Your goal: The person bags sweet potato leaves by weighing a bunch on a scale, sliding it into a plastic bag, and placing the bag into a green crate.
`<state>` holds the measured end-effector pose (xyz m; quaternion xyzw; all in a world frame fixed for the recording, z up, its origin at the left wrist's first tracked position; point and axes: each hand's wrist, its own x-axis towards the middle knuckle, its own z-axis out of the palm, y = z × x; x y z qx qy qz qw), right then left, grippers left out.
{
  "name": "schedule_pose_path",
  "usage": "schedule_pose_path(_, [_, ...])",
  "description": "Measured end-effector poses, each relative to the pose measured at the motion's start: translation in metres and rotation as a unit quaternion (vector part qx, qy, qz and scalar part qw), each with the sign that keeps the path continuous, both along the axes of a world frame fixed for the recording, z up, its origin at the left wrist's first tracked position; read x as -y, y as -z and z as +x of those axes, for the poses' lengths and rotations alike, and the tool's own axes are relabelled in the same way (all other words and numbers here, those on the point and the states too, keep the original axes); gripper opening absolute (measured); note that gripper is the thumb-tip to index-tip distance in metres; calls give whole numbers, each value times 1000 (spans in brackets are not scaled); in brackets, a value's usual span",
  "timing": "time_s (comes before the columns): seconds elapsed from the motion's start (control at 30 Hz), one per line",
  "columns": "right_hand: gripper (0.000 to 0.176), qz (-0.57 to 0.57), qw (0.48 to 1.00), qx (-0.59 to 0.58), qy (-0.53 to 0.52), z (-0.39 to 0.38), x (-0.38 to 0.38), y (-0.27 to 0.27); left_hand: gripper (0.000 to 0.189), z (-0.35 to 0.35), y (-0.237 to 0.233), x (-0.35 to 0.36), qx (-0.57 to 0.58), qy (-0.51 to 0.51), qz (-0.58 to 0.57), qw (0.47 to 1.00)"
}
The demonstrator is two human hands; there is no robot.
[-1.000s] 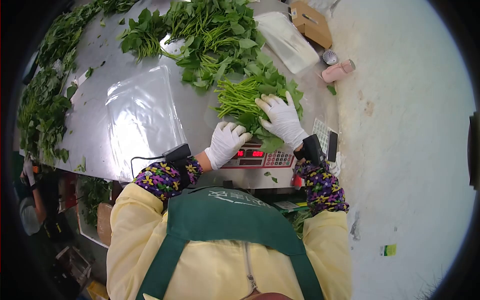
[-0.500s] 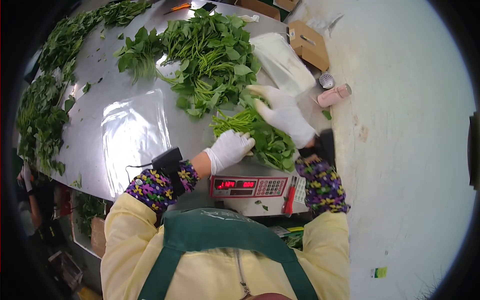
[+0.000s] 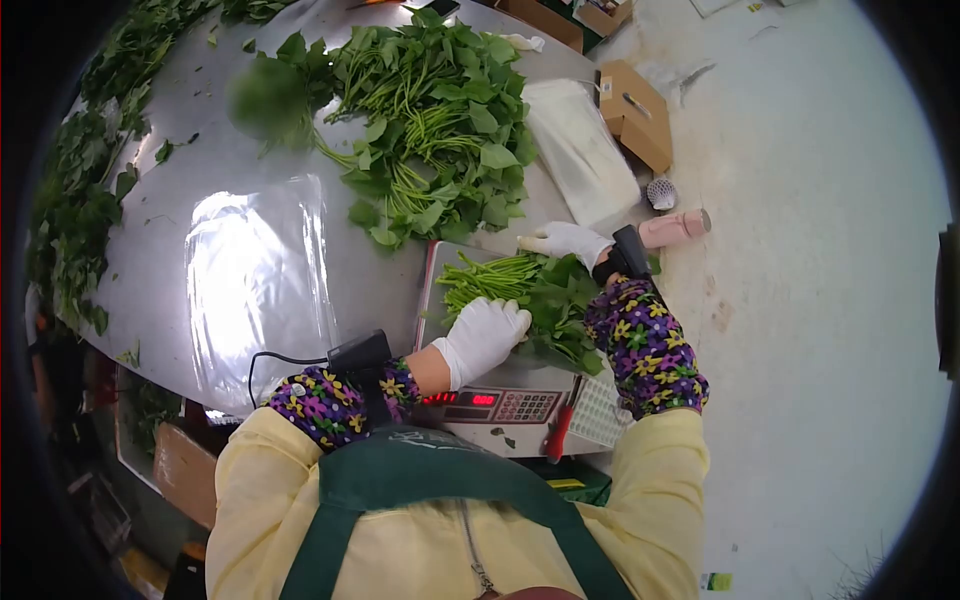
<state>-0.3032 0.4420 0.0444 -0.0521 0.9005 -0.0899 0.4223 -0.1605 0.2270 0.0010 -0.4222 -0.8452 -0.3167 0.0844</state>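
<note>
A bunch of leafy green stems [image 3: 555, 300] lies on the metal pan of a red and white scale [image 3: 515, 405], stems toward the left. My left hand [image 3: 483, 340], in a white glove, is closed on the near side of the bunch. At the bunch's far right edge is my gloved right hand [image 3: 568, 242], its fingers stretched out to the left and touching the leaves. Beyond the scale a large pile of the same greens [image 3: 440, 130] rests on the metal table. The scale's red display is partly covered by my left wrist.
Flat clear plastic bags [image 3: 258, 290] lie on the metal table [image 3: 165, 215], left. Whitish bags [image 3: 580, 150], an open cardboard box [image 3: 636, 115] and a pink bottle [image 3: 676, 228] are at the right. More greens [image 3: 75, 210] line the far left. A red-handled tool [image 3: 560, 433] is beside the scale.
My right hand has moved back from the large pile, down to the bunch on the scale. My left hand stays at the bunch. The view has shifted slightly.
</note>
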Motion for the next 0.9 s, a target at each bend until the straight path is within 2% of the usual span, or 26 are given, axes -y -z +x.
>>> schedule_pose_path(0.1, [70, -21, 999, -19, 17, 15, -9, -13, 22, 0, -4, -5, 10, -9, 11, 1000])
schedule_pose_path(0.17, [80, -9, 998, -32, 44, 25, -12, -20, 21, 1, -4, -8, 22, -30, 25, 999])
schedule_pose_path(0.2, [83, 16, 1000, -23, 8, 21, -7, -22, 21, 1, -4, -9, 18, -35, 19, 999])
schedule_pose_path(0.23, [80, -63, 990, 0, 130, 52, -5, -47, 22, 1, -5, -11, 41, -37, 34, 998])
schedule_pose_path(0.27, [74, -141, 984, -109, -3, 64, -23, -41, 23, -3, -6, -9, 61, -53, 46, 996])
schedule_pose_path(0.3, [66, -56, 998, -21, 33, 71, -2, -65, 21, -5, -9, -9, 121, -59, 59, 989])
schedule_pose_path(0.33, [59, -138, 989, -50, -23, 86, -3, -71, 17, -7, -9, -11, 152, -55, 45, 986])
schedule_pose_path(0.37, [51, -119, 991, 47, 49, 99, 27, -99, 13, -6, -4, -14, 145, -58, 60, 986])
schedule_pose_path(0.4, [50, -257, 966, 11, 22, 114, 16, -76, 11, -5, -8, -12, 152, -39, 43, 987])
schedule_pose_path(0.43, [59, -284, 959, -1, 12, 123, 30, -78, 13, -6, 3, -17, 111, -42, 55, 991])
schedule_pose_path(0.47, [72, -280, 955, -91, -33, 136, 28, -65, 14, -6, -1, -16, 121, -36, 34, 991])
schedule_pose_path(0.5, [98, -124, 987, -103, -10, 151, 24, -61, 13, -7, -3, -18, 128, -24, 15, 991])
schedule_pose_path(0.57, [121, 84, 959, -266, -44, 182, 39, -60, 13, -8, 7, -25, 93, -37, 39, 994])
schedule_pose_path(0.63, [133, 125, 940, -313, -56, 188, 41, -42, 14, -9, 15, -30, 87, -67, 38, 993])
schedule_pose_path(0.7, [126, 133, 923, -356, -62, 188, 39, -26, 19, -7, 10, -21, 72, -74, 1, 995])
schedule_pose_path(0.8, [110, 128, 920, -370, -13, 185, 24, -14, 29, 22, -15, 11, 50, -68, 100, 991])
schedule_pose_path(0.9, [103, 118, 918, -380, -9, 183, 18, -11, 33, 46, -27, 77, 36, -81, 225, 970])
